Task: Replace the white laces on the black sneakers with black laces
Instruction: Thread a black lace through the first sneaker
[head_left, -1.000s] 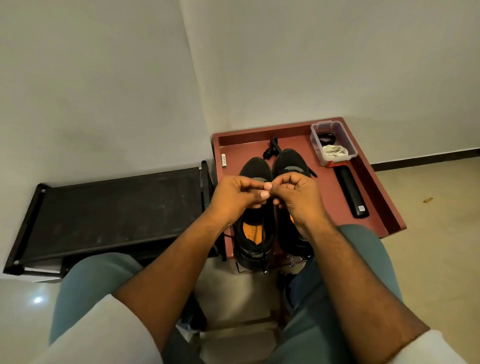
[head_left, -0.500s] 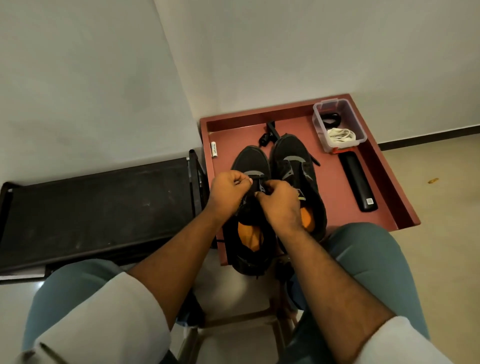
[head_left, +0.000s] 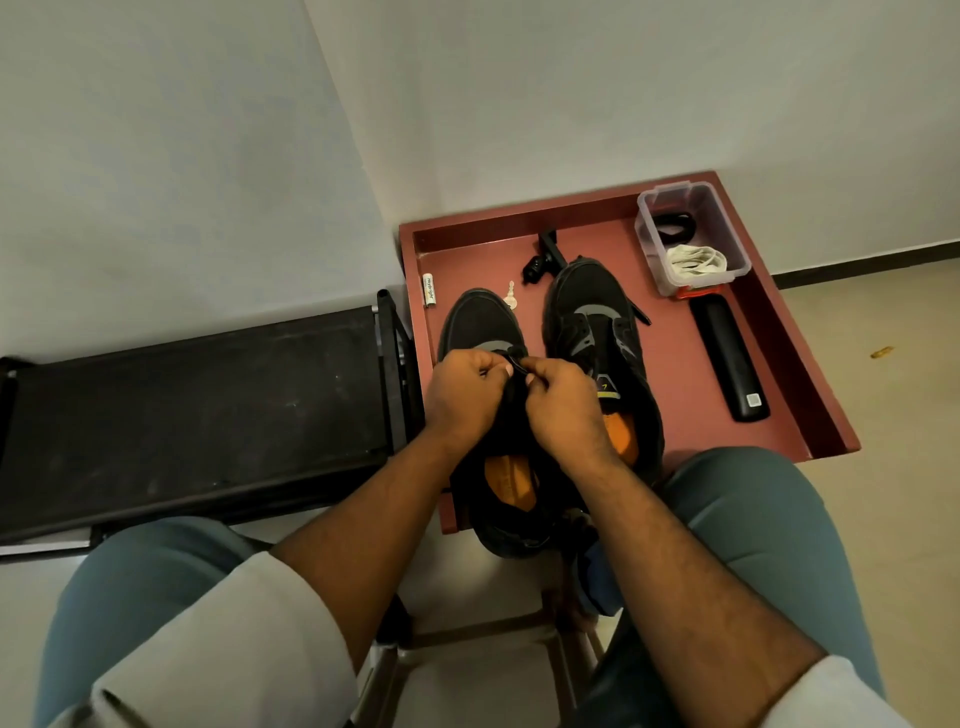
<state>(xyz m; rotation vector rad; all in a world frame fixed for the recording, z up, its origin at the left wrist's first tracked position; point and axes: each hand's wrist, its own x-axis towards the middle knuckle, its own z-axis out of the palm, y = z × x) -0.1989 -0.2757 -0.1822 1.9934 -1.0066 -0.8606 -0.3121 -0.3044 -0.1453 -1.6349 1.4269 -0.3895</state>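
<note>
Both hands pinch a black lace over the left-hand sneaker's eyelets.

The left hand and right hand, fingers curled, meet fingertip to fingertip on the black lace just above the black sneaker beneath them; its twin sits just beside the right hand. Both shoes lie lengthwise, toes pointing away from the hands toward the wall. The lace looks thin, soft and floppy, probably best pinched near its stiff tip. White laces sit in a clear box well beyond the right hand.
</note>
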